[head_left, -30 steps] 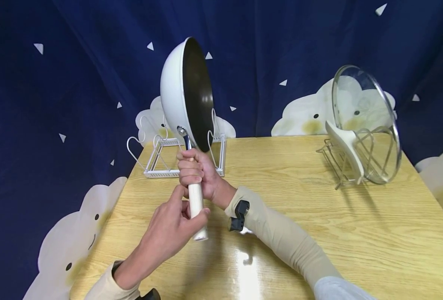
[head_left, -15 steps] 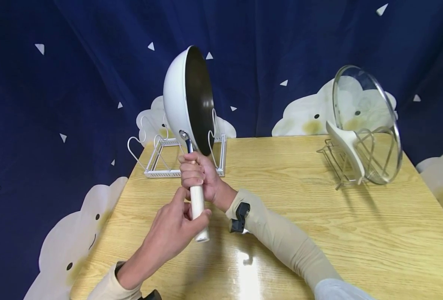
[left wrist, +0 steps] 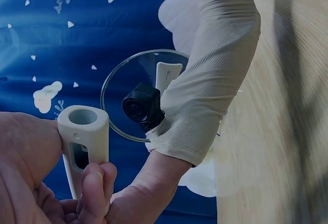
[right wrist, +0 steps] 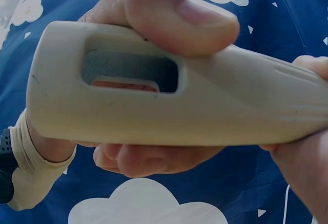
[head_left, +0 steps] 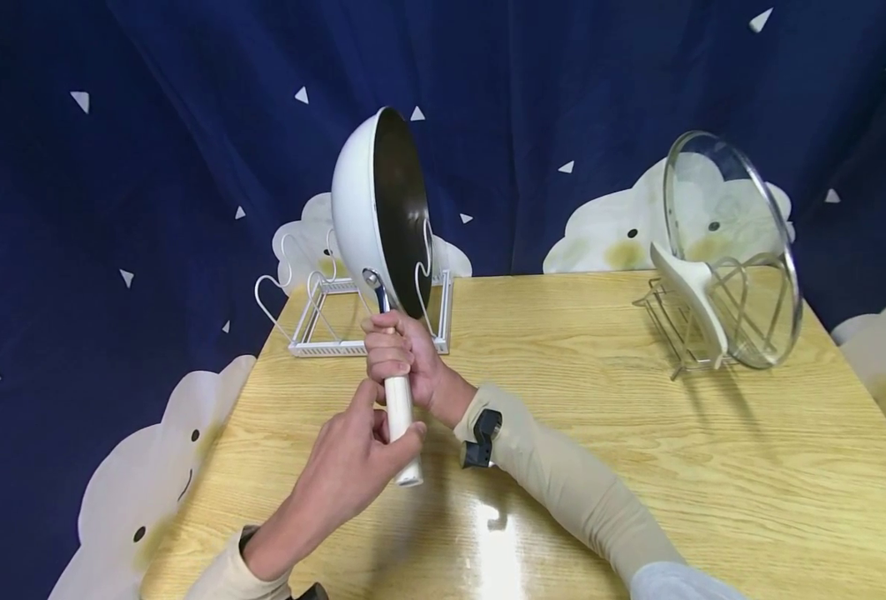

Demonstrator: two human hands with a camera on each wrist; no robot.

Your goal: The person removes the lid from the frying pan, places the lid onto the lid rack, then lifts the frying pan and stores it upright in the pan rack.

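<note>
A white wok (head_left: pixel 356 204) with a dark inside stands on edge over the white wire rack (head_left: pixel 330 346), its open side turned right. My right hand (head_left: pixel 405 358) is wrapped round the upper part of its cream handle (head_left: pixel 400 408), just below the metal joint. Lower down, my left hand (head_left: pixel 352 450) pinches the handle between thumb and fingers. In the right wrist view, the left thumb (right wrist: pixel 184 21) lies along one side of the slotted handle (right wrist: pixel 205 116), with fingertips on the opposite side. The handle's hollow end (left wrist: pixel 83 116) faces the left wrist camera.
At the table's right, a wire stand (head_left: pixel 675 333) holds a glass lid (head_left: pixel 728 179) with a metal rim and a white handle (head_left: pixel 693 287). A blue curtain (head_left: pixel 510 125) with clouds hangs behind the wooden table (head_left: pixel 563 358).
The wok has come down toward the rack and shifted slightly right. Both hands have moved with it, keeping their hold on the handle. The lid and stand stay put.
</note>
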